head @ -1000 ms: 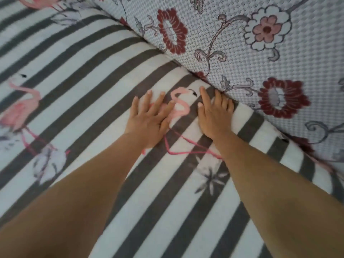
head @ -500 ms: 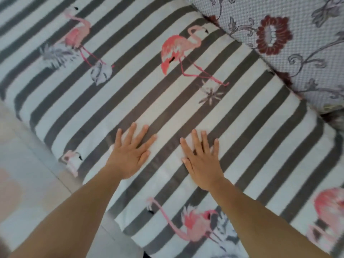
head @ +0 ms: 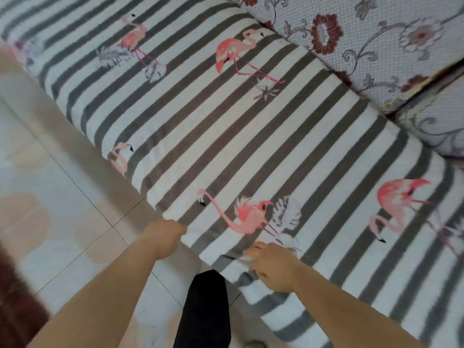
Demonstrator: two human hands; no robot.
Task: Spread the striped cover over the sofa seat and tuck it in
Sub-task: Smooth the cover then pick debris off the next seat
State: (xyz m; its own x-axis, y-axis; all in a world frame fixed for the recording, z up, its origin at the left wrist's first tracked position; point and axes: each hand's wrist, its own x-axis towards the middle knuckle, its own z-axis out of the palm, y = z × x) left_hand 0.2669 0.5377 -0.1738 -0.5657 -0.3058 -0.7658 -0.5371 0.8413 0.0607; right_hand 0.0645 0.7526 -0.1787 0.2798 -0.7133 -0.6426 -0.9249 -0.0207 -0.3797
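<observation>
Both hands, left [head: 167, 236] and right [head: 272, 266], fingers curled, pinching the striped cover's [head: 226, 136] front edge.

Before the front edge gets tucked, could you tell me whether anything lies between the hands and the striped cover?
Nothing visible does: the left hand and right hand are both already on the front edge of the striped cover.

bare forearms, black trouser leg [head: 204, 310] (sleeveless)
</observation>
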